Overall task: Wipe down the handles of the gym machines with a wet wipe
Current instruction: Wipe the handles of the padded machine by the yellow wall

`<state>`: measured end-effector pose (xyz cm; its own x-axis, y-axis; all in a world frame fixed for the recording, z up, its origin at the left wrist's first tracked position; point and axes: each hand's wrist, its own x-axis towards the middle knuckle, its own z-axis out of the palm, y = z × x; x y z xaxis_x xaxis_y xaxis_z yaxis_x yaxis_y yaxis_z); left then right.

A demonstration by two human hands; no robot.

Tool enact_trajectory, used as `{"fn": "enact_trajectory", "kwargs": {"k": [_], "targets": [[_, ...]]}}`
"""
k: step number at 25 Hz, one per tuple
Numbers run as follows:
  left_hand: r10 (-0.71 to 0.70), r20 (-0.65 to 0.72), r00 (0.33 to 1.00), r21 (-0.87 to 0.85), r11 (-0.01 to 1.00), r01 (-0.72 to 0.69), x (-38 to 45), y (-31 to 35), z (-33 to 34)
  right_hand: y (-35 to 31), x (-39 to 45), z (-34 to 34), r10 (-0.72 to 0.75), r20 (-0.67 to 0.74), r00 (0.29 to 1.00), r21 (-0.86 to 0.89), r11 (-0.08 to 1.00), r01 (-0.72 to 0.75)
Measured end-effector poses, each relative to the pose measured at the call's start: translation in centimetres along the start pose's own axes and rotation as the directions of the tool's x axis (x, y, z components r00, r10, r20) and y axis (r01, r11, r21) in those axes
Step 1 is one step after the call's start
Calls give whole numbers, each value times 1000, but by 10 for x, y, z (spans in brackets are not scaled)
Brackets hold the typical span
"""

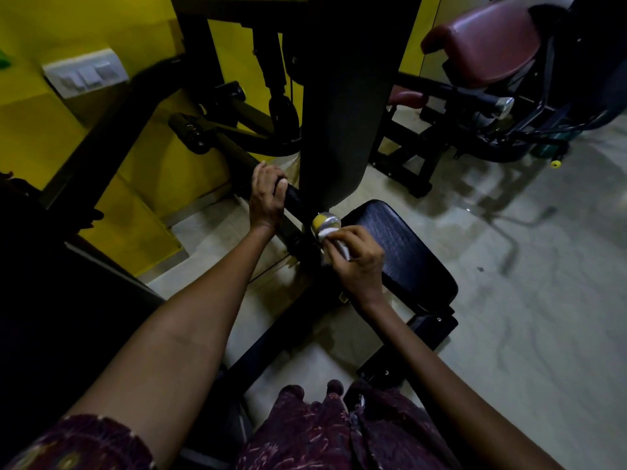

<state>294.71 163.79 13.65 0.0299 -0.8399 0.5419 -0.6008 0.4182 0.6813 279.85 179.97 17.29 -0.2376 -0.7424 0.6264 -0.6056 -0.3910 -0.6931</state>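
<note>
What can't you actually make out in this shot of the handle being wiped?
- Wet wipe: mostly hidden inside the right hand, head view.
- Handle grip: part covered by the left hand.
- Machine frame: too dark for detail; top cut off.

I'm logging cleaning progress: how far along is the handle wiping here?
Nothing shows as finished. In hand: the right hand presses a white wet wipe against the shiny end cap of the black handle, which the left hand grips. Apparently left: the other chrome-capped handle near the maroon pad.
</note>
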Motion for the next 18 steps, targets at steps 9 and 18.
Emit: {"fn": "enact_trajectory", "kwargs": {"k": [9, 18], "targets": [[2, -7, 1000, -32, 999, -2, -2, 5, -2, 11, 2, -2, 67, -7, 998, 12, 998, -67], [-15, 13, 1000, -54, 998, 15, -1, 3, -1, 7, 4, -4, 4, 33, 999, -67, 998, -2]]}}
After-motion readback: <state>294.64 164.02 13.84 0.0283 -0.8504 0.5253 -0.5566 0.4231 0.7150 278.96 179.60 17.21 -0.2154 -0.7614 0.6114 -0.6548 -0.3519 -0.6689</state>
